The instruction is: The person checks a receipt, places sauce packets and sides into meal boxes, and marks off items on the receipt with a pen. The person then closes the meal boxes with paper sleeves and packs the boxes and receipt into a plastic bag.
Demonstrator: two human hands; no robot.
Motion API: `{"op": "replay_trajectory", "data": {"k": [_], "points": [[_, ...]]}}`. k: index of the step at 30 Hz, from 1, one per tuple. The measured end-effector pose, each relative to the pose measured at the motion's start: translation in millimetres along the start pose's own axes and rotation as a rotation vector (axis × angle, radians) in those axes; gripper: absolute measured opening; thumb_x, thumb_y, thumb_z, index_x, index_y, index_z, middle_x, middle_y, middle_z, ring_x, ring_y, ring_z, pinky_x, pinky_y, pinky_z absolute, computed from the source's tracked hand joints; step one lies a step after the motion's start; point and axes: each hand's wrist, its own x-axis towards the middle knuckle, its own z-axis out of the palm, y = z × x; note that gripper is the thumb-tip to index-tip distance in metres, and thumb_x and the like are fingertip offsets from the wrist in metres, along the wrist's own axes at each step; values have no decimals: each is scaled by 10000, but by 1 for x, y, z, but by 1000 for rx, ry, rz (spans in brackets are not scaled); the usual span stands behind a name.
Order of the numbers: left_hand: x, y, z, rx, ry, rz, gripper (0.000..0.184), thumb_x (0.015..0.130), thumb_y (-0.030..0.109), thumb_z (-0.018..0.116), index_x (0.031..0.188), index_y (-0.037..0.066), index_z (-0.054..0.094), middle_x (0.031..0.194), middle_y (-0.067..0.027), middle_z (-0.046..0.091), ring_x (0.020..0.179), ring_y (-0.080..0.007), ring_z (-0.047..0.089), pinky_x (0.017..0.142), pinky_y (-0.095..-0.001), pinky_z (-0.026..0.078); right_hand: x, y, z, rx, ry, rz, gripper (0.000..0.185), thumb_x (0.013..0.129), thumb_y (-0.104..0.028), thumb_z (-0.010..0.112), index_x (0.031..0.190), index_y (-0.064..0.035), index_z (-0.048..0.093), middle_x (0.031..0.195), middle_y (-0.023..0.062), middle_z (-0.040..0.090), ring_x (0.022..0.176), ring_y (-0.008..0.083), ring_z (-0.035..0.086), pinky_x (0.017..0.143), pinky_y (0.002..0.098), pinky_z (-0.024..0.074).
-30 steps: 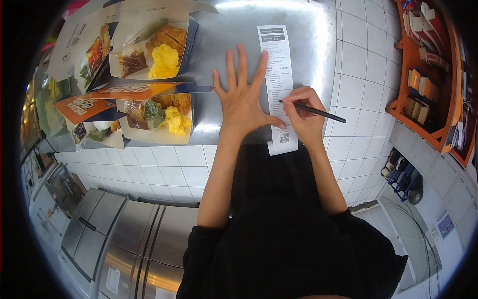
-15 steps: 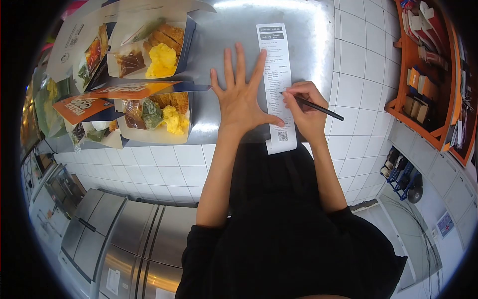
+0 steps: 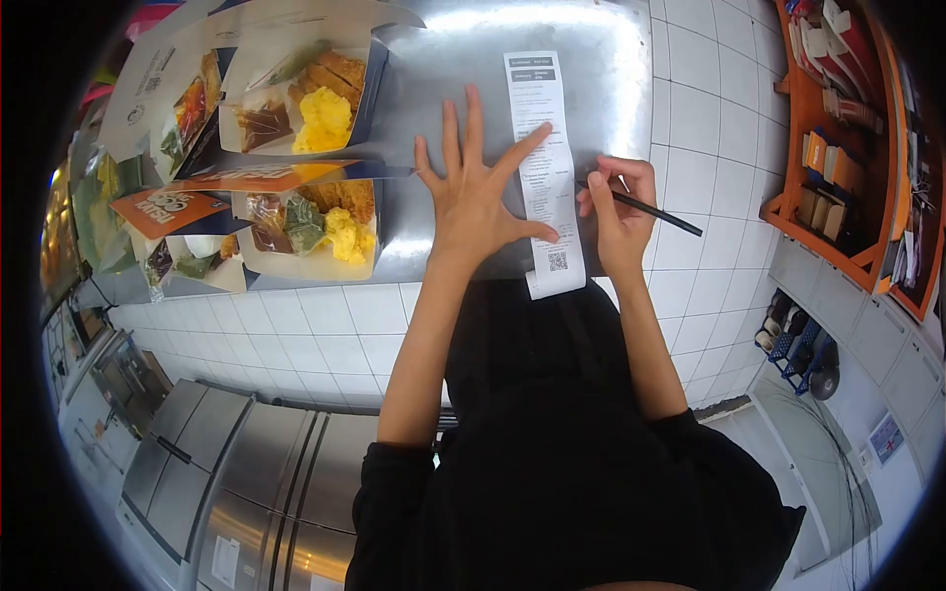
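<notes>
The right hand [image 3: 623, 212] and its pen [image 3: 658, 209] have shifted rightward off the receipt [image 3: 554, 197], and the left index fingertip has slid onto it. One receipt lies between the hands, near the worktop's [image 3: 414, 74] right edge, its end past the near edge. The left hand [image 3: 475, 219] is spread flat, thumb and index on the paper; the right grips one pen, just beside it. Two open boxes [image 3: 352, 264] with yellow food stand toward the left.

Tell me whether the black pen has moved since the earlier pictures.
Yes. The black pen, in the right hand, has shifted right, toward the right edge of the steel counter.
</notes>
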Motion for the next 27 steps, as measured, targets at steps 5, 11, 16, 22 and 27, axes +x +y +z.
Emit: {"op": "replay_trajectory", "data": {"k": [5, 11, 16, 22, 27], "points": [[1, 4, -8, -30, -49, -23, 1231, 284, 530, 942, 1425, 453, 488, 1643, -216, -15, 1513, -414, -54, 1123, -688, -16, -8, -1, -3, -50, -43, 14, 223, 896, 71, 617, 1098, 4, 551, 888, 44, 575, 789, 91, 606, 682, 220, 514], [0, 6, -8, -23, -83, -42, 1285, 286, 520, 944, 1462, 454, 430, 1636, -232, -29, 1507, -418, -98, 1124, -695, -64, -8, 4, 3, -82, -119, 23, 283, 850, 104, 610, 1111, 4, 563, 894, 41, 570, 826, 99, 615, 754, 235, 516], [0, 5, -6, -23, -79, -33, 1286, 289, 538, 940, 1465, 448, 428, 1636, -233, -28, 1506, -420, -99, 1126, -691, -71, -8, 1, 6, -150, -108, 52, 263, 838, 100, 619, 1078, 0, 584, 890, 37, 576, 837, 96, 619, 762, 240, 515], [0, 5, -6, -19, -78, -34, 1290, 284, 542, 940, 1465, 449, 428, 1636, -231, -22, 1506, -420, -96, 1127, -689, -72, -7, 4, 3, -221, -137, 19, 271, 842, 105, 611, 1089, 1, 569, 893, 43, 577, 837, 100, 622, 761, 245, 519], [0, 5, -6, -8, -79, -33, 1295, 281, 547, 937, 1466, 453, 423, 1637, -229, -13, 1507, -420, -92, 1128, -689, -71, -14, 5, 0, -91, -113, -4, 275, 889, 108, 579, 1133, 4, 502, 938, 61, 571, 837, 124, 641, 728, 251, 545]]}}
